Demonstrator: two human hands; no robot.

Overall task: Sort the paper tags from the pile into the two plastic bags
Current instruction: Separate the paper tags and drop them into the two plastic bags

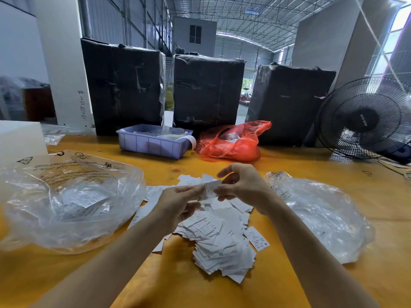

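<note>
A pile of white paper tags [213,236] lies in the middle of the yellow table [300,158]. Above it, my left hand [180,203] and my right hand [242,185] both pinch one small white tag [210,189], each at one end. A large clear plastic bag [66,203] lies to the left with a few tags inside. A second clear plastic bag [322,216] lies to the right. One loose tag [256,238] sits at the pile's right edge.
A lilac plastic tray [153,144] and a red plastic bag [231,143] stand at the back of the table. Behind them are three black wrapped bales [124,85]. A black fan [364,118] stands at the right, a white box [20,138] at the left.
</note>
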